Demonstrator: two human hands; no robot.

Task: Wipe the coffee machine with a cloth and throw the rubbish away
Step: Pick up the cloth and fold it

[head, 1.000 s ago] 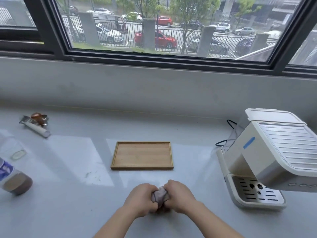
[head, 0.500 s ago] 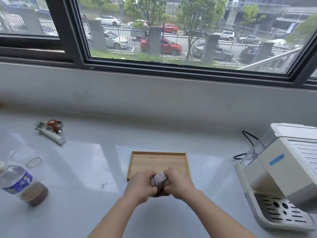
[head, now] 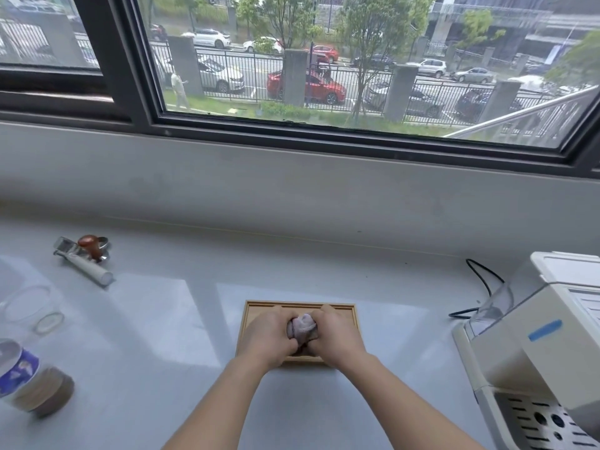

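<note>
A bunched grey cloth (head: 302,327) is gripped between the left hand (head: 271,336) and the right hand (head: 336,336), both closed around it over the wooden tray (head: 352,316), probably so it can be wrung or folded. The coffee machine (head: 535,362) stands well apart, to the right, unwiped.

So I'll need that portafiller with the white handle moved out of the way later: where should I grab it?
Take the portafilter by its white handle, the long bare part lying flat and pointing toward you and to the right. Come down from above and close the hand across the handle near its free end. A brown-topped tamper seems to sit on the metal basket end, so that end is crowded.
</note>
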